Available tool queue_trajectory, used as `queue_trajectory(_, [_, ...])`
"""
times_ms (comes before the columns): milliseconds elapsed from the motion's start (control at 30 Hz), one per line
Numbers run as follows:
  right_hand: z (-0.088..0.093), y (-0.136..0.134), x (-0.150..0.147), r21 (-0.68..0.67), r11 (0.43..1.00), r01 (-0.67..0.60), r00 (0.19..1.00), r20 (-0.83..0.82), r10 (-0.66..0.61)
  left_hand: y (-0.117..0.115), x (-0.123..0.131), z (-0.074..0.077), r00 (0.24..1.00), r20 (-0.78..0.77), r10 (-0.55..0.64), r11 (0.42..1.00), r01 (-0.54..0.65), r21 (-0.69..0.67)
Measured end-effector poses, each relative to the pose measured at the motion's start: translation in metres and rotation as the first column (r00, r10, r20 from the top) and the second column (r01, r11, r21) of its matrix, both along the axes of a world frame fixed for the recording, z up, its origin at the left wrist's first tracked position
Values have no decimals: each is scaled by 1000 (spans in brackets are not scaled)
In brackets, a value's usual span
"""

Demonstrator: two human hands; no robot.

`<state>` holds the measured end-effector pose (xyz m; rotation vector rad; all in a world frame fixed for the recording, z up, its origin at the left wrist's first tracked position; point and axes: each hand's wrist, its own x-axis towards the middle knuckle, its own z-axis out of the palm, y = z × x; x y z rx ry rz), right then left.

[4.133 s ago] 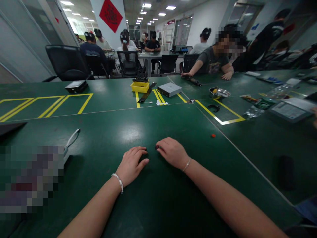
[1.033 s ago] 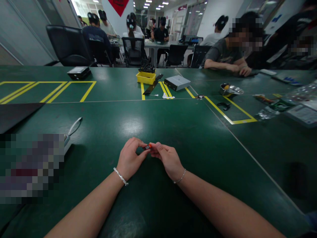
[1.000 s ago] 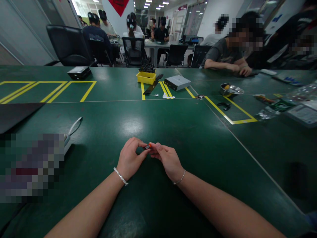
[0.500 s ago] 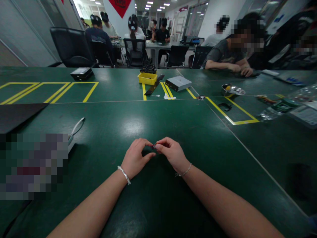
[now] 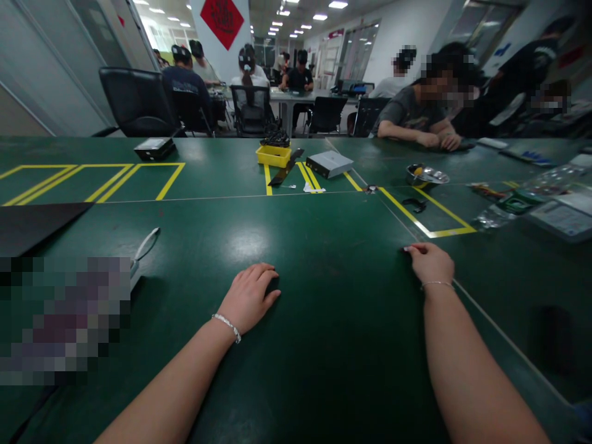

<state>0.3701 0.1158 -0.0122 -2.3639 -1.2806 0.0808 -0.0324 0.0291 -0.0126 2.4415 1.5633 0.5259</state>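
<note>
My left hand [image 5: 251, 295] rests on the green table [image 5: 324, 345], left of the middle, its thumb apart from the fingers and nothing between them. Farther right, my right hand [image 5: 431, 262] pinches a small dark piece [image 5: 406, 250] between thumb and fingertips. The piece is too small to name. It sits low over the tabletop, just short of the yellow taped outline [image 5: 432, 234]; whether it touches the table I cannot tell.
Along the back stand a yellow bin [image 5: 273, 156] with black cables, a silver box [image 5: 329, 164], a black box [image 5: 155, 148] and a metal bowl [image 5: 428, 175]. A plastic bottle [image 5: 504, 207] lies right. A blurred-out object [image 5: 69, 320] lies left. A person [image 5: 416, 117] leans on the far edge.
My right hand has moved away to the right with the small dark piece. My left hand has let go of it and stays near its former place. The view has tilted up slightly.
</note>
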Motion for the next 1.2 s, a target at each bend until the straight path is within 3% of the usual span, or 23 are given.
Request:
queue_trajectory(233, [1,-5,2,-59,991,118,990,79,-113,-1,2,-2,999,2,32,999,-32,13])
queue_trajectory(333, [6,-7,-4,1,994,109,983,148,-108,-1,2,-3,999,19,34,999,-35,14])
queue_trajectory(400, [12,-7,-21,108,994,-17,977,214,-6,0,2,-3,999,24,36,999,-37,11])
queue_trajectory(467, [18,-10,-52,188,948,-256,949,236,209,-1,2,-2,999,22,35,999,-35,9])
queue_trajectory(533, [22,-16,-94,211,823,-528,847,201,492,-1,2,-1,999,16,34,999,-34,9])
queue_trajectory(633, [18,-36,-162,174,535,-827,555,102,825,-2,4,0,999,11,40,999,-40,18])
queue_trajectory(733, [10,-56,-206,105,268,-958,266,-31,963,-3,7,-1,999,8,50,998,-50,39])
queue_trajectory(800, [8,-59,-213,79,165,-983,160,-75,984,-3,8,-2,999,3,54,997,-54,46])
queue_trajectory(833, [9,-56,-208,87,157,-984,152,-69,986,-3,7,-2,999,1,53,998,-53,44])
queue_trajectory(867, [12,-50,-198,101,190,-977,186,-44,982,-3,7,-2,999,0,50,998,-50,39])
queue_trajectory(900, [14,-42,-184,118,272,-955,274,0,962,-3,7,-2,999,1,47,998,-47,33])
queue_trajectory(967, [19,-22,-145,122,528,-841,540,114,834,-2,6,-2,999,3,42,999,-42,18])
queue_trajectory(1000, [20,-12,-122,110,684,-722,690,191,698,-2,6,-2,999,1,41,999,-41,12])
queue_trajectory(1033, [19,-3,-99,79,798,-597,788,242,566,-2,6,-2,999,-2,43,999,-43,7])
queue_trajectory(1067, [16,4,-75,60,874,-482,849,279,449,-2,5,-1,999,-7,46,999,-46,3])
queue_trajectory(1133, [7,11,-34,48,957,-286,919,299,259,-2,5,-2,998,-17,52,999,-52,-2])
queue_trajectory(1200, [-4,12,-5,18,986,-166,954,255,156,-2,5,-3,998,-24,54,999,-54,-2])
